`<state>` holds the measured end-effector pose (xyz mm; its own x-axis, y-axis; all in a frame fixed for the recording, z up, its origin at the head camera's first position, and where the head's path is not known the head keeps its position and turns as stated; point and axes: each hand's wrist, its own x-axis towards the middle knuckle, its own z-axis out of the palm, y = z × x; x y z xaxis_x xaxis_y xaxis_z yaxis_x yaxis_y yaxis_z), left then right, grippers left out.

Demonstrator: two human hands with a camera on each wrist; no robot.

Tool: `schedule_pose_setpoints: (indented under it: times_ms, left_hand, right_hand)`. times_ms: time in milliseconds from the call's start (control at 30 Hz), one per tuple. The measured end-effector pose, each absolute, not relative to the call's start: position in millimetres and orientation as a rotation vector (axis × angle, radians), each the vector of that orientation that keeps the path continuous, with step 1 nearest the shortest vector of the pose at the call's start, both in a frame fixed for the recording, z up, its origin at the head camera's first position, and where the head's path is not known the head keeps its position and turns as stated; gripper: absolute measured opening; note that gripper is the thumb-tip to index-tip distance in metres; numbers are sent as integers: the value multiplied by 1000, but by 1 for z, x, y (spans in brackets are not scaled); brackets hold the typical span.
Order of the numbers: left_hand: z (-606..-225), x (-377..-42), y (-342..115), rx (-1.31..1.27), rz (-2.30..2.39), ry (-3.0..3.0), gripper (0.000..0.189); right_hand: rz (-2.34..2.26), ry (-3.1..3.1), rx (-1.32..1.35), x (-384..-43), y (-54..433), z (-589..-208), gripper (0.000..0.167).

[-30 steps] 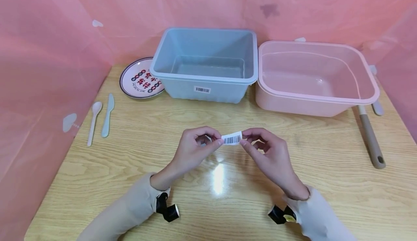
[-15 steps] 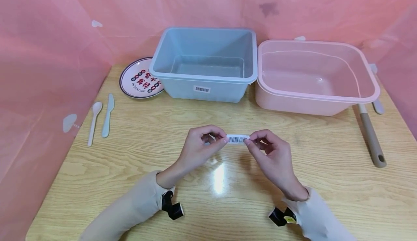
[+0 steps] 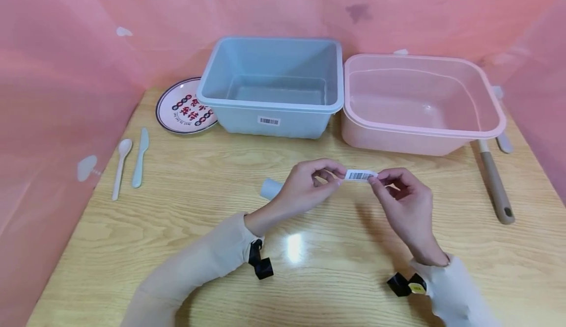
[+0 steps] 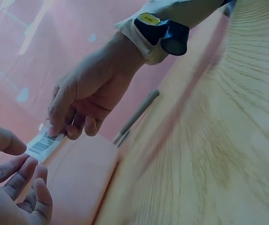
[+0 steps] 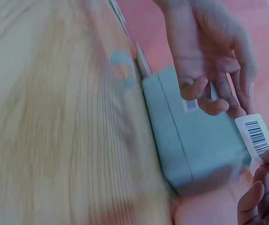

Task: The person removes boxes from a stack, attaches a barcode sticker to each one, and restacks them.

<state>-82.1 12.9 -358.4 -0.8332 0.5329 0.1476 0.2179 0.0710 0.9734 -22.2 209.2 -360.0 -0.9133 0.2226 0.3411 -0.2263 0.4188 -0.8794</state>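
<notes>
A small white barcode label (image 3: 360,175) is stretched between my two hands above the table. My left hand (image 3: 309,187) pinches its left end between thumb and fingers. With thumb and index finger, my right hand (image 3: 409,206) pinches the right end. In the left wrist view the label (image 4: 42,144) shows its printed bars, and in the right wrist view the label (image 5: 255,136) does too. A pale blue, rounded object (image 3: 270,189) lies on the table behind the left hand, which hides part of it; its kind is unclear.
A blue tub (image 3: 292,123) with a barcode sticker stands at the back, beside a pink tub (image 3: 407,143). A printed plate (image 3: 177,108) lies partly behind the blue tub. A spoon (image 3: 120,167) and knife (image 3: 140,157) lie left; a brown-handled utensil (image 3: 497,189) lies right.
Both hands have moved right together, still holding the label between them. The pale blue object now shows to the left of the left hand.
</notes>
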Motion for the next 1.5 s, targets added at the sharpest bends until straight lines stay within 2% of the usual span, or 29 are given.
schedule_pose_setpoints:
  times_ms: [433,700,967,1200,1500]
  left_hand:
    - [-360,-99,69,722,1719,2044,25]
    - [-364,-108,97,673,1749,2001,29]
    - [-373,-118,116,636,1747,2047,35]
    - [-377,-121,125,607,1743,2093,39]
    - [-382,-122,134,609,1730,2161,49]
  right_hand:
    - [1288,-2276,-100,-29,258,-365,12]
    - [1274,-2249,-211,-43,283,-371,6]
    - [1289,-2283,-336,-60,294,-381,4]
    - [1300,-2307,-360,-70,298,-385,16]
    - [1355,-2285,-390,-79,302,-386,16]
